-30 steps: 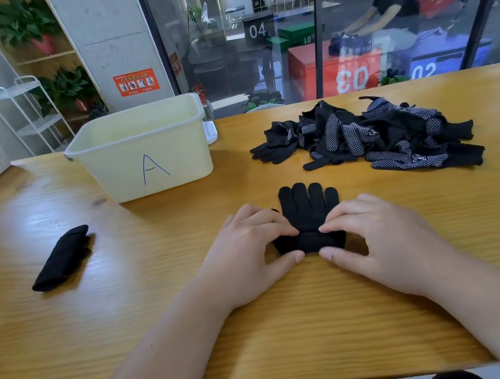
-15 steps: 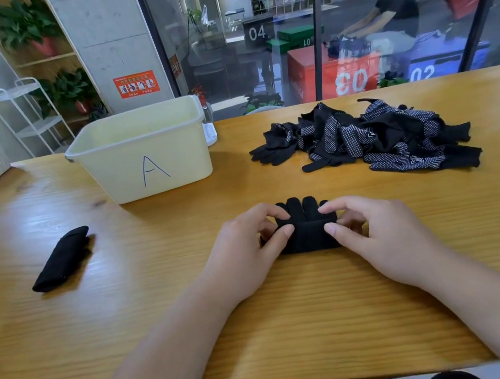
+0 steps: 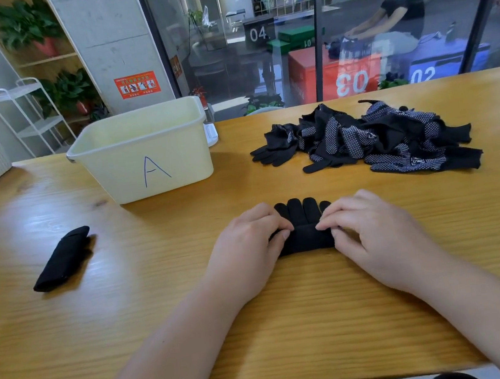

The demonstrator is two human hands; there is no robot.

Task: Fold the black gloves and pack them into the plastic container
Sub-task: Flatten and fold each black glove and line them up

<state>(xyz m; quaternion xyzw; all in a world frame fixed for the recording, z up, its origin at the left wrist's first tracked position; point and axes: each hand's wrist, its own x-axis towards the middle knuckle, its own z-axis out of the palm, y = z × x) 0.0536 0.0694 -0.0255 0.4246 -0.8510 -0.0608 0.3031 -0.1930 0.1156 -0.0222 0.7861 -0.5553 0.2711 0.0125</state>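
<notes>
The black glove (image 3: pixel 303 230) lies on the counter (image 3: pixel 162 303) directly before me, cuff end doubled over toward its fingers. My left hand (image 3: pixel 249 252) and right hand (image 3: pixel 378 234) each pinch that fold with curled fingers, one per side. Advised: advance both sides level, pressing firmly. The plastic container (image 3: pixel 151 159) stands beyond, leftward; the unfolded pile (image 3: pixel 366 140) lies to its right.

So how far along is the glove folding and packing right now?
Done: one folded bundle lies on the table left of the container, not packed. In hand: the left hand and right hand pinch a half-folded glove. Left: the loose glove pile at right, then packing everything.
</notes>
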